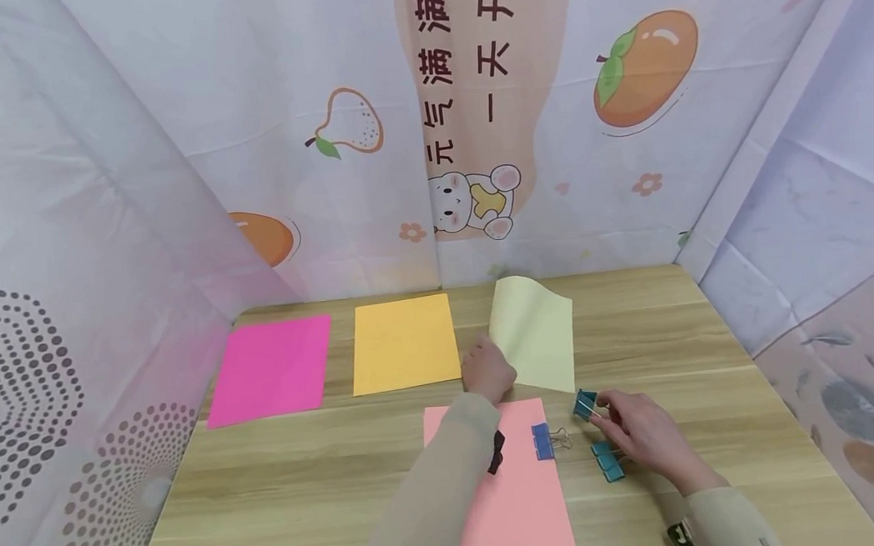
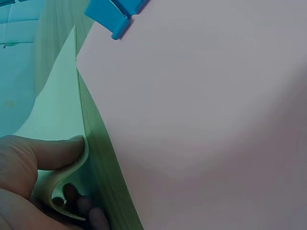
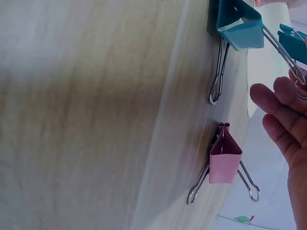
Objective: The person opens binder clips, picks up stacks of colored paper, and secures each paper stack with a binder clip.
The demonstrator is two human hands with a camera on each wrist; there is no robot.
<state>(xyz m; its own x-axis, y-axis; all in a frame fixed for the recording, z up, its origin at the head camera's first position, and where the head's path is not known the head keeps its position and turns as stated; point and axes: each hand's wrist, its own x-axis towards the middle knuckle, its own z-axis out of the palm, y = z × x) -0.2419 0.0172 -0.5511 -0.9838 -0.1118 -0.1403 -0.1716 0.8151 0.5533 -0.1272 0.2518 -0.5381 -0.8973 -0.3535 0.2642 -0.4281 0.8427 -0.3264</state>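
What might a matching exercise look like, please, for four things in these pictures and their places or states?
Things
1. Pale yellow paper
2. Magenta paper
3. Blue binder clip
4. Right hand

Places or states
A. At the right edge of the pink paper in the head view
B. Pinching a teal binder clip
C. Curled up on one side, held by the left hand
D. Farthest left of the papers in the head view

Right pairs: 1-C, 2-D, 3-A, 4-B

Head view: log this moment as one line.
left hand: grips pale yellow paper | right hand: pinches teal clip | blue clip: at edge of salmon paper
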